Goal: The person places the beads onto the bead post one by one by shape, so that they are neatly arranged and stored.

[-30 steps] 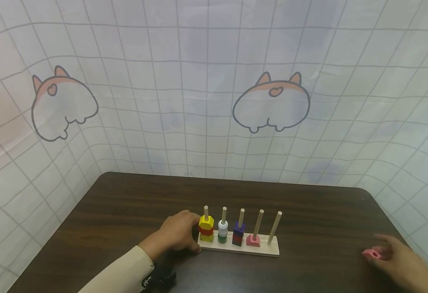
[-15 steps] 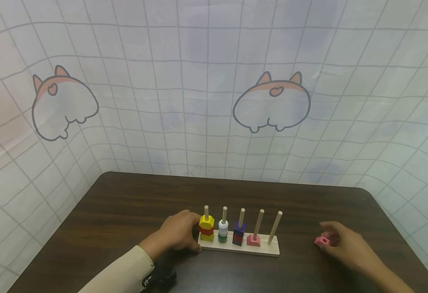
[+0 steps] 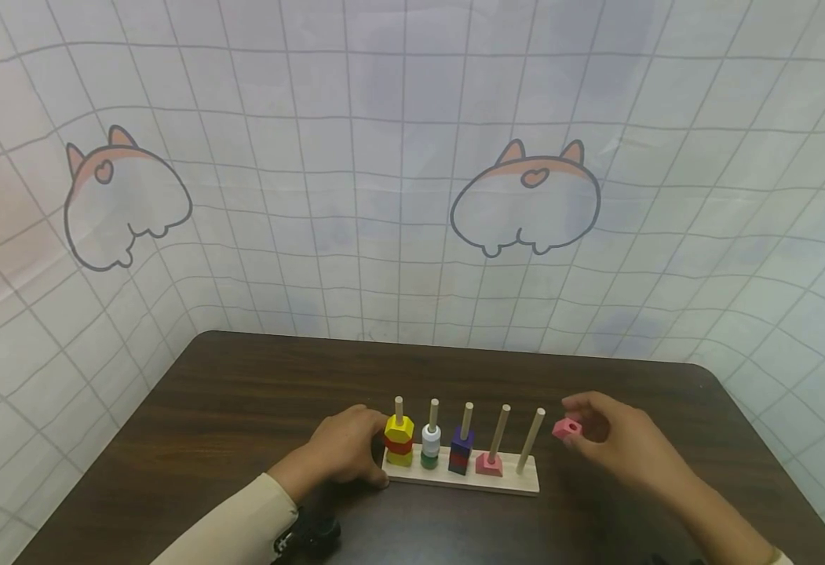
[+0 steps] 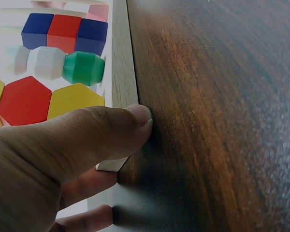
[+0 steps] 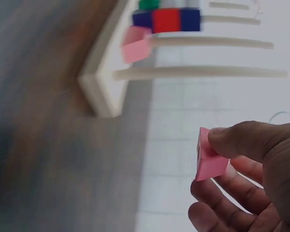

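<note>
A pale wooden peg board (image 3: 469, 478) with several upright pegs stands on the dark table. My left hand (image 3: 347, 445) grips its left end; in the left wrist view the thumb (image 4: 121, 123) lies along the front edge. Beside that hand, yellow and red hexagonal blocks (image 3: 399, 439) fill the first peg. White and green beads (image 3: 429, 447) sit on the second, blue and red cubes (image 3: 461, 451) on the third. One pink block (image 3: 488, 464) is at the foot of the fourth. Right of the bare last peg (image 3: 531, 441), my right hand (image 3: 620, 439) pinches another pink block (image 5: 212, 157) above the table.
The dark wooden table (image 3: 264, 377) reaches back to a white grid-patterned cloth (image 3: 313, 196) with cartoon animal drawings. A black strapped device (image 3: 308, 535) is at the left wrist, near the table's front.
My right hand has carried the pink block left from the table's right side to near the last peg, and raised it somewhat. The left hand and the peg board have stayed put.
</note>
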Available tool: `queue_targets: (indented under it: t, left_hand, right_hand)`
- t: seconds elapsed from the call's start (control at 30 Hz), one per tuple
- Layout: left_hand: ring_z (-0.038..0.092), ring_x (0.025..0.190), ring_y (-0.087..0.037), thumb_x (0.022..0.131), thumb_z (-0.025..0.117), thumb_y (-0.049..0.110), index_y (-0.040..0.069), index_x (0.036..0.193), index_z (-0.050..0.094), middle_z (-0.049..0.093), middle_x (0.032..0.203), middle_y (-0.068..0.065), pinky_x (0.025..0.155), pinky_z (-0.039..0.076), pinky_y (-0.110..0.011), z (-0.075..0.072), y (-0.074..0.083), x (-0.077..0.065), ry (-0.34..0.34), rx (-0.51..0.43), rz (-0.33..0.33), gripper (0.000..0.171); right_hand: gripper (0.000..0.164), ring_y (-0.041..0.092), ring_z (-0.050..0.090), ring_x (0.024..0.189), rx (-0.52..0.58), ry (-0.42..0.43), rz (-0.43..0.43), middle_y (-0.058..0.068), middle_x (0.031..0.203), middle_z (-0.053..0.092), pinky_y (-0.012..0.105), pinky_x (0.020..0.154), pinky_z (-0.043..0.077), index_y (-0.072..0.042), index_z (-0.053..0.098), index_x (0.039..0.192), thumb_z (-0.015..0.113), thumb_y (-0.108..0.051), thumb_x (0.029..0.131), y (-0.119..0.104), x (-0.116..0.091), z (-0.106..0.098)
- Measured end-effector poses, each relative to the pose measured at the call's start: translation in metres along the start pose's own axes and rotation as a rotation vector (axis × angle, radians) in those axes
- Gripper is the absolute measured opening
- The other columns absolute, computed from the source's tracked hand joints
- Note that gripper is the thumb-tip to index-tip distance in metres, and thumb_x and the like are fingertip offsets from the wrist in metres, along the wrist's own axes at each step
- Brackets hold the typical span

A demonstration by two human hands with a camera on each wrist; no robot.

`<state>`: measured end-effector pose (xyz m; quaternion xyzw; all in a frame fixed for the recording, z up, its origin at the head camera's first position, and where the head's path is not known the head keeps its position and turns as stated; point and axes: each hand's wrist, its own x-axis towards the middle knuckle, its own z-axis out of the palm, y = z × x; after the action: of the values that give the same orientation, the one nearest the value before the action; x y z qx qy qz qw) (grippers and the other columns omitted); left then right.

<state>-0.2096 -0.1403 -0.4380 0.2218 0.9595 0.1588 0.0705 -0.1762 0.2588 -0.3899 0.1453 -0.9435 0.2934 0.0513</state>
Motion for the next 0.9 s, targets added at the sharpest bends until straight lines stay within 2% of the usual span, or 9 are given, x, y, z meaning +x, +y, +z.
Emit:
queue_targets:
  t: [0.17, 0.33, 0.47, 0.63, 0.9]
  left_hand:
    - [0.06, 0.105, -0.019, 0.058, 0.097, 0.038, 0.028, 0.109, 0.074, 0.07, 0.108, 0.01, 0.079, 0.052, -0.056, 0.0, 0.001, 0.0, -0.005, 0.0, -0.005, 0.056]
    - [0.06, 0.104, -0.019, 0.058, 0.097, 0.038, 0.028, 0.108, 0.074, 0.07, 0.107, 0.01, 0.079, 0.052, -0.055, 0.0, 0.001, 0.0, -0.004, -0.002, -0.011, 0.056]
    - [0.06, 0.102, -0.018, 0.058, 0.097, 0.037, 0.029, 0.107, 0.074, 0.07, 0.105, 0.011, 0.078, 0.052, -0.054, 0.0, 0.001, 0.0, -0.001, -0.003, -0.012, 0.055]
    - [0.06, 0.101, -0.018, 0.058, 0.097, 0.037, 0.028, 0.106, 0.074, 0.069, 0.104, 0.011, 0.078, 0.052, -0.054, 0.0, 0.001, 0.0, 0.0, -0.004, -0.01, 0.054]
    - [0.06, 0.101, -0.018, 0.057, 0.098, 0.037, 0.029, 0.107, 0.074, 0.069, 0.103, 0.01, 0.077, 0.052, -0.054, 0.0, 0.0, 0.001, 0.004, -0.009, -0.007, 0.056]
  right_hand:
    - [0.043, 0.01, 0.067, 0.086, 0.007, 0.035, -0.045, -0.008, 0.102, 0.072, 0.033, 0.07, 0.053, -0.016, 0.065, 0.127, 0.083, -0.022, 0.088, -0.022, 0.007, -0.015]
    - [0.043, 0.011, 0.069, 0.088, 0.003, 0.101, -0.122, -0.008, 0.102, 0.072, 0.036, 0.075, 0.054, -0.017, 0.066, 0.127, 0.083, -0.022, 0.088, -0.042, 0.015, -0.028]
    - [0.044, 0.012, 0.07, 0.091, 0.035, 0.1, -0.151, -0.007, 0.107, 0.073, 0.036, 0.077, 0.055, -0.018, 0.065, 0.128, 0.083, -0.024, 0.088, -0.057, 0.017, -0.034]
    - [0.045, 0.009, 0.069, 0.092, 0.069, 0.062, -0.193, -0.007, 0.111, 0.073, 0.034, 0.079, 0.056, -0.016, 0.064, 0.13, 0.082, -0.025, 0.09, -0.072, 0.02, -0.031]
    - [0.047, 0.005, 0.067, 0.089, 0.111, 0.021, -0.287, -0.013, 0.105, 0.072, 0.032, 0.078, 0.057, -0.015, 0.064, 0.13, 0.082, -0.011, 0.087, -0.082, 0.027, -0.017]
